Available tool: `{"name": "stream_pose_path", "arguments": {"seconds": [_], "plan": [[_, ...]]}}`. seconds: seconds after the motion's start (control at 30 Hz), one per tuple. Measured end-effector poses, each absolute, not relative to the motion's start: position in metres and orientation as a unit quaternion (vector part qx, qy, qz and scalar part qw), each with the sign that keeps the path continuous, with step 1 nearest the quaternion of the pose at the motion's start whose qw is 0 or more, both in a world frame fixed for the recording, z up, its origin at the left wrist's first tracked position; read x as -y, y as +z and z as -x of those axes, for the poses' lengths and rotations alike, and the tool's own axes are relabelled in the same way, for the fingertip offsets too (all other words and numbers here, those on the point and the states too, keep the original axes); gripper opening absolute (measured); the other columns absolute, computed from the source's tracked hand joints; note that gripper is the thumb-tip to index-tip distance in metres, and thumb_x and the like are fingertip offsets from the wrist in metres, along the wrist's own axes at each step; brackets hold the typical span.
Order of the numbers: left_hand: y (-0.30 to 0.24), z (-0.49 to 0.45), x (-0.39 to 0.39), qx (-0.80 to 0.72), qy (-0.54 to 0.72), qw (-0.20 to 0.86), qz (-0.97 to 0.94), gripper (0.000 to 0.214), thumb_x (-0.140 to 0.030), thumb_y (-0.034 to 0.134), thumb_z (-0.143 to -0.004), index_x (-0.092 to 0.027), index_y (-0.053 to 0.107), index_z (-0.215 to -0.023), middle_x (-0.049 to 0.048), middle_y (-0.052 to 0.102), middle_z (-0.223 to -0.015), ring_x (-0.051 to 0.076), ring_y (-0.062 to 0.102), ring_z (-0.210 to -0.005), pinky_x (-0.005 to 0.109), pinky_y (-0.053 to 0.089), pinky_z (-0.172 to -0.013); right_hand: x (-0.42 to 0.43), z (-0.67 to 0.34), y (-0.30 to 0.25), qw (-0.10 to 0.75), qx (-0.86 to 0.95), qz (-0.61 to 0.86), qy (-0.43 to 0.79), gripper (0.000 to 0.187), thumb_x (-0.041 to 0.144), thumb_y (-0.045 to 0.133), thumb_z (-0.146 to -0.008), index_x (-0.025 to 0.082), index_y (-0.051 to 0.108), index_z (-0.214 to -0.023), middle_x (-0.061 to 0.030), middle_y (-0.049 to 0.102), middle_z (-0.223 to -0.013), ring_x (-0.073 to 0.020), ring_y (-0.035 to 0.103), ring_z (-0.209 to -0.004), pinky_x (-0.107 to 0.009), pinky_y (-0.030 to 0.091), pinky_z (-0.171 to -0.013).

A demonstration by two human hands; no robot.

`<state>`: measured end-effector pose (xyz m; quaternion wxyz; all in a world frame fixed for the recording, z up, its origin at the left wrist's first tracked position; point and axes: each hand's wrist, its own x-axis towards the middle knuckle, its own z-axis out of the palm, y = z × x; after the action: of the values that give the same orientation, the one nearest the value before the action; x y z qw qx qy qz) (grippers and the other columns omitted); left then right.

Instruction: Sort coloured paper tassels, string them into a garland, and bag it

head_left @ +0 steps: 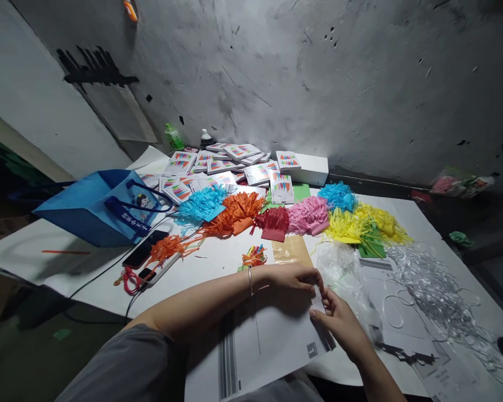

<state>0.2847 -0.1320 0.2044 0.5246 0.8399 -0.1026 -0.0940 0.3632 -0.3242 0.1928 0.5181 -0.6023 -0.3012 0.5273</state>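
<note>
A large white sheet (276,329) printed with dark stripes and a small square mark lies in front of me, its near part over my lap. My left hand (299,277) reaches across it from the left, fingers curled at the sheet's upper right edge. My right hand (339,318) pinches the same edge just beside it, thumb on top and fingers behind. Whether anything small sits between the fingertips is hidden. Beyond my left wrist lies a small bundle of multicoloured strips (254,255). A tan envelope-like sheet (293,251) lies behind my left hand.
Fringed paper bunches in blue, orange (237,212), red, pink (308,215) and yellow span the table. Behind them are piled printed boxes (238,162). A blue bag (92,206) and phone (145,249) stand left; clear plastic (346,273) and tangled silvery strands (433,285) lie right.
</note>
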Motion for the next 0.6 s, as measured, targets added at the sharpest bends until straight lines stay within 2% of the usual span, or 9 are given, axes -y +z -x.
{"name": "stream_pose_path", "arguments": {"seconds": [0.23, 0.4, 0.6], "plan": [[0.207, -0.286, 0.136, 0.093, -0.109, 0.530, -0.836, 0.025, -0.032, 0.056, -0.092, -0.019, 0.058, -0.113, 0.0041, 0.065, -0.107, 0.017, 0.058, -0.095, 0.026, 0.045, -0.083, 0.333, -0.374, 0.197, 0.508, 0.314, 0.578, 0.556, 0.041, 0.040, 0.074, -0.071, 0.020, 0.057, -0.103, -0.0045, 0.068, -0.099, -0.0242, 0.065, -0.097, -0.040, 0.050, -0.088], [0.211, -0.286, 0.138, 0.094, -0.114, 0.533, -0.833, 0.029, -0.037, 0.054, -0.093, -0.017, 0.057, -0.114, 0.0049, 0.064, -0.103, 0.016, 0.058, -0.091, 0.026, 0.046, -0.079, 0.336, -0.375, 0.200, 0.527, 0.298, 0.539, 0.586, 0.043, 0.038, 0.077, -0.071, 0.018, 0.060, -0.105, -0.0063, 0.068, -0.096, -0.0236, 0.064, -0.093, -0.039, 0.049, -0.087], [0.211, -0.286, 0.140, 0.086, -0.115, 0.538, -0.831, 0.028, -0.037, 0.054, -0.093, -0.018, 0.057, -0.113, 0.0038, 0.065, -0.100, 0.015, 0.058, -0.086, 0.025, 0.046, -0.075, 0.336, -0.374, 0.201, 0.533, 0.283, 0.539, 0.587, 0.043, 0.039, 0.079, -0.069, 0.019, 0.063, -0.104, -0.0045, 0.068, -0.093, -0.0215, 0.065, -0.088, -0.037, 0.048, -0.086]]}}
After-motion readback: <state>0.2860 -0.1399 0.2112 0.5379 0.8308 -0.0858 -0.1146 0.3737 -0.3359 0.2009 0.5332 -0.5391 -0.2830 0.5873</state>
